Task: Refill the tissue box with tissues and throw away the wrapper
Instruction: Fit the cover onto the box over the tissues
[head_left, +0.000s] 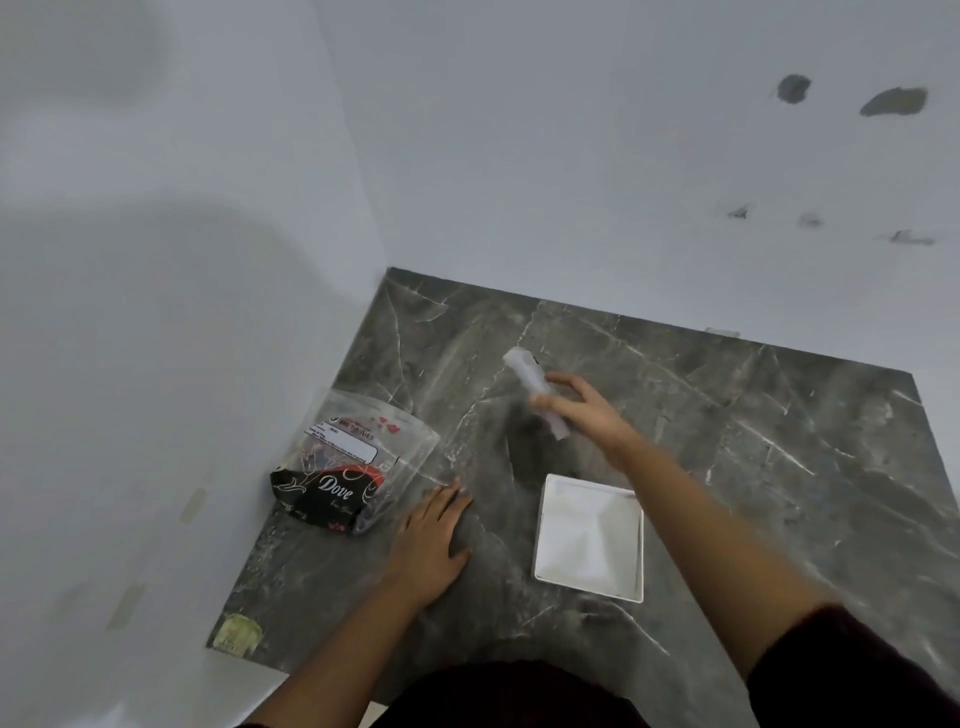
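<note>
Right hand (582, 410) grips lid (535, 389) above counter (779, 441). Left hand (428, 540) flat, open, empty, touching wrapper (353, 467). Box (589, 538) open.

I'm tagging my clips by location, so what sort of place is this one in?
Probably a home counter or table set in a corner: a dark marble-look surface meets plain white walls, with a Dove tissue wrapper and a white tissue box on it.

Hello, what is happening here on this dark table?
A person is refilling a white tissue box, which sits open on the marble table. The right hand holds a white lid-like piece above the table. The left hand rests flat beside the emptied Dove tissue wrapper.
</note>
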